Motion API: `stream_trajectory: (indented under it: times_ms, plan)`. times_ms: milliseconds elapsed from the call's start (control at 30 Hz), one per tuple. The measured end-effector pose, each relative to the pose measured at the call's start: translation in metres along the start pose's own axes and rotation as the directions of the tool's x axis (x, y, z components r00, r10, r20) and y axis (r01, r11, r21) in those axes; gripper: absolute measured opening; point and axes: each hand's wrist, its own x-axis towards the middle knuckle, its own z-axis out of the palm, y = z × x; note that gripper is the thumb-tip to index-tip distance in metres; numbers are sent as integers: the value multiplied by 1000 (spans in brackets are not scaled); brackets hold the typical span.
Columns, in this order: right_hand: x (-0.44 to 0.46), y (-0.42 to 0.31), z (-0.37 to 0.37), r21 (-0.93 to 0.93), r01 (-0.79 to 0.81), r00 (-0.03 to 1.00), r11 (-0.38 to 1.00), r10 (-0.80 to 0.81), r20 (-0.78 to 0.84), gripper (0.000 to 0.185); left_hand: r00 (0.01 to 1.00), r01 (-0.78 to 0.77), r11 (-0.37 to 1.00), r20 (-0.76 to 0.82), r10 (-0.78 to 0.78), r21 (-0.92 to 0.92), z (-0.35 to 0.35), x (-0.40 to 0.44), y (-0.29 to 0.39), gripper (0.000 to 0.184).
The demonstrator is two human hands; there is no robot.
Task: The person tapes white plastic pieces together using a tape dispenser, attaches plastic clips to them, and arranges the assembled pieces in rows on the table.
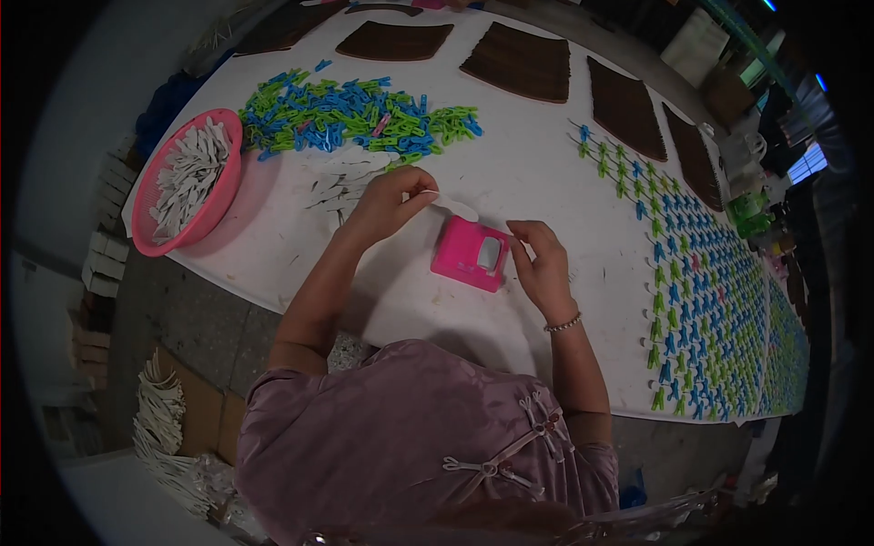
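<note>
A pink device (452, 247) with a grey oval window lies on the white table in front of me. My left hand (393, 202) is up and to the left of it, fingers pinched on a thin white piece (454, 207) that reaches over the device's upper edge. My right hand (539, 257) is at the device's right side, thumb and index finger close together near its corner; whatever they hold, if anything, is too small to make out. Loose white pieces (344, 185) lie beyond my left hand.
A pink basket (234, 187) of white pieces stands at the left. Green and blue clips (350, 114) are heaped at the back. Rows of clips (696, 291) cover the right side. Brown curved panels (517, 62) lie along the far edge.
</note>
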Motion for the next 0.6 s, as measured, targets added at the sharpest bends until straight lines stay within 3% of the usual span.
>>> stream_trajectory:
  times_ms: [67, 133, 233, 367, 600]
  plan:
    - [5, -7, 6, 73, -27, 1000, 997, 26, 11, 12, 989, -95, 990, 101, 105, -101, 6, 2, 19, 11]
    - [6, -9, 8, 239, -162, 984, 957, 139, 110, 14, 985, -107, 985, 121, 124, -135, 14, 3, 34, 10]
    - [-1, -1, 10, 287, -292, 952, 913, 248, 180, 13, 979, -136, 980, 132, 156, -147, 27, 4, 36, 9]
    - [-11, 9, 14, 230, -287, 950, 930, 245, 196, 13, 961, -226, 966, 132, 242, -121, 42, 0, 29, 10]
    - [-18, 25, 27, 86, -126, 986, 988, 115, 122, 15, 958, -238, 971, 158, 239, -29, 44, -3, 28, 11]
